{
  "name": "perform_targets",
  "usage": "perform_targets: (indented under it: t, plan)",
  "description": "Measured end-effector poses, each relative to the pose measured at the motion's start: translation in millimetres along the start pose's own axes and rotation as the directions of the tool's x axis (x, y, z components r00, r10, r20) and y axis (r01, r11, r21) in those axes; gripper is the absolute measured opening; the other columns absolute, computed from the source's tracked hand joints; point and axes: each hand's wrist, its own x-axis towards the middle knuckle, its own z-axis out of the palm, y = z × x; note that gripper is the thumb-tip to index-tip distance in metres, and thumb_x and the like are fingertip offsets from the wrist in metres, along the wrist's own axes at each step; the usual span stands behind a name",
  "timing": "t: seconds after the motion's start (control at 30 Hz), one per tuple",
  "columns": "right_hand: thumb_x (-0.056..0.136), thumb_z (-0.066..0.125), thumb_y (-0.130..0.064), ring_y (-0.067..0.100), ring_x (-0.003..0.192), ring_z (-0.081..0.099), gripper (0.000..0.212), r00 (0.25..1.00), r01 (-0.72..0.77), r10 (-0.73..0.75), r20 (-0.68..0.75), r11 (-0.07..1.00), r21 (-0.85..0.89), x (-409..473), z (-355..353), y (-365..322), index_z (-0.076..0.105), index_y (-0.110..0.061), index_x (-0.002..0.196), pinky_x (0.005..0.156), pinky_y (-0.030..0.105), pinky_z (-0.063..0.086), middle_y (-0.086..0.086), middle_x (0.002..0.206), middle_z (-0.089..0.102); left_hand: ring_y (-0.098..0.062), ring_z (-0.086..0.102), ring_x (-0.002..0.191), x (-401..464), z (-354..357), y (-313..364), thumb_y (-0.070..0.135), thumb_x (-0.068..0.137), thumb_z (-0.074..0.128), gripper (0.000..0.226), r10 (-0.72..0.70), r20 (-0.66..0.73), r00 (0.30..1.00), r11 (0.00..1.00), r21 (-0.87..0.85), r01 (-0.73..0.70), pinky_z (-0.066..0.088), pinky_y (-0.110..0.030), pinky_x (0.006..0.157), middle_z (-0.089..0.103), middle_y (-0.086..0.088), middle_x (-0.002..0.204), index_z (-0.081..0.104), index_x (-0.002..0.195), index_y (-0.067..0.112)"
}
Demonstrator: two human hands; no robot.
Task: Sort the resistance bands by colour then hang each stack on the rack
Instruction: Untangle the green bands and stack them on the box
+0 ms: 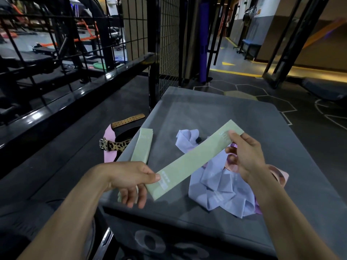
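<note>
green band (195,162): held flat and taut above the bench (216,109), prob to straighten it before stacking w/ same colour.
left hand (129,181): thumb on top, fingers (135,199) curled under, pinching the near end.
right hand (246,156): pinches the far end, thumb over the printed mark.
green stack (142,147): flat on bench at left edge, just beside left hand; likely drop spot.
unsorted pile (216,186): lilac + pink bands, tangled, under the held band.
belts (114,145): on floor, left of bench.
rack: can't tell which.
</note>
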Motion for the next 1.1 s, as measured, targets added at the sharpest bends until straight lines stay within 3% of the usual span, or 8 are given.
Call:
perform_targets:
  t: [0.07, 0.2, 0.37, 0.47, 0.6, 0.8, 0.93, 1.1]
  plan:
    - [0.097, 0.063, -0.021, 0.014, 0.046, 0.049, 0.025, 0.999, -0.047, 0.047, -0.005, 0.997, 0.064, -1, 6, -1, 0.065, -0.018, 0.072, 0.046, 0.022, 0.032, -0.005, 0.06, 0.054, -0.012, 0.043, 0.04, -1, -3, -6, 0.049, 0.103, 0.047, 0.038, 0.025, -0.043, 0.999, 0.998, 0.056, -0.023, 0.036, -0.022, 0.045, 0.056, 0.0, 0.055, 0.058, 0.093, 0.014]
    - [0.097, 0.063, -0.02, 0.014, 0.049, 0.055, 0.016, 1.0, -0.025, 0.026, -0.012, 0.996, 0.086, 2, 19, 3, 0.069, -0.015, 0.083, 0.044, 0.022, 0.04, -0.007, 0.064, 0.063, -0.011, 0.026, 0.046, -7, -8, -15, 0.049, 0.1, 0.052, 0.039, 0.034, -0.105, 0.994, 0.999, 0.021, -0.032, 0.026, -0.02, 0.045, 0.034, 0.008, 0.055, 0.044, 0.075, 0.02]
    - [0.096, 0.065, -0.018, 0.012, 0.05, 0.055, 0.006, 0.996, 0.084, -0.084, 0.012, 0.996, 0.005, 14, 38, 17, 0.07, -0.016, 0.096, 0.047, 0.022, 0.042, 0.0, 0.084, 0.067, -0.018, 0.028, 0.054, -19, -17, -30, 0.058, 0.097, 0.052, 0.055, 0.075, -0.145, 0.987, 0.975, 0.219, -0.042, 0.038, -0.026, 0.05, 0.022, 0.004, 0.061, 0.028, 0.063, 0.023]
    - [0.094, 0.067, -0.015, 0.01, 0.046, 0.053, 0.012, 0.991, 0.133, -0.133, 0.003, 0.991, -0.004, 20, 52, 26, 0.071, -0.014, 0.105, 0.042, 0.02, 0.041, 0.003, 0.086, 0.068, -0.023, 0.044, 0.058, -24, -22, -39, 0.054, 0.098, 0.054, 0.052, 0.045, -0.19, 0.981, 0.973, 0.23, 0.0, 0.044, -0.026, 0.053, 0.035, 0.01, 0.055, 0.043, 0.06, 0.02]
    - [0.096, 0.065, -0.013, 0.01, 0.045, 0.05, 0.01, 0.989, 0.151, -0.151, 0.012, 0.988, -0.013, 31, 76, 33, 0.07, -0.011, 0.104, 0.043, 0.022, 0.041, 0.005, 0.078, 0.064, -0.023, 0.051, 0.062, -25, -24, -46, 0.037, 0.096, 0.066, 0.029, 0.028, -0.243, 0.97, 0.991, 0.134, 0.005, 0.049, -0.029, 0.054, 0.059, 0.007, 0.065, 0.071, 0.087, 0.011]
    - [0.094, 0.068, -0.012, 0.009, 0.044, 0.043, 0.009, 0.977, 0.187, -0.162, 0.138, 0.964, -0.187, 66, 126, 34, 0.075, -0.011, 0.099, 0.039, 0.019, 0.036, 0.001, 0.066, 0.059, -0.012, 0.056, 0.047, -22, -28, -50, 0.041, 0.087, 0.076, 0.027, -0.065, -0.373, 0.926, 0.98, 0.15, 0.129, 0.046, -0.02, 0.045, 0.07, 0.005, 0.065, 0.073, 0.079, 0.015]
    - [0.089, 0.074, -0.01, 0.004, 0.053, 0.05, 0.006, 0.949, 0.239, -0.161, 0.271, 0.928, -0.286, 96, 171, 34, 0.076, -0.015, 0.092, 0.048, 0.015, 0.042, -0.002, 0.073, 0.067, -0.005, 0.053, 0.037, -20, -29, -48, 0.04, 0.083, 0.081, 0.033, -0.084, -0.458, 0.885, 0.983, 0.108, 0.149, 0.047, -0.019, 0.041, 0.067, 0.006, 0.059, 0.07, 0.094, 0.011]
    - [0.085, 0.075, -0.001, 0.001, 0.062, 0.059, 0.01, 0.894, 0.343, -0.161, 0.418, 0.846, -0.408, 114, 217, 57, 0.074, -0.002, 0.095, 0.058, 0.007, 0.045, 0.001, 0.079, 0.069, -0.019, 0.065, 0.057, -14, -35, -50, 0.046, 0.081, 0.081, 0.033, -0.152, -0.381, 0.912, 0.98, 0.061, 0.189, 0.063, -0.032, 0.062, 0.076, 0.002, 0.072, 0.075, 0.089, 0.014]
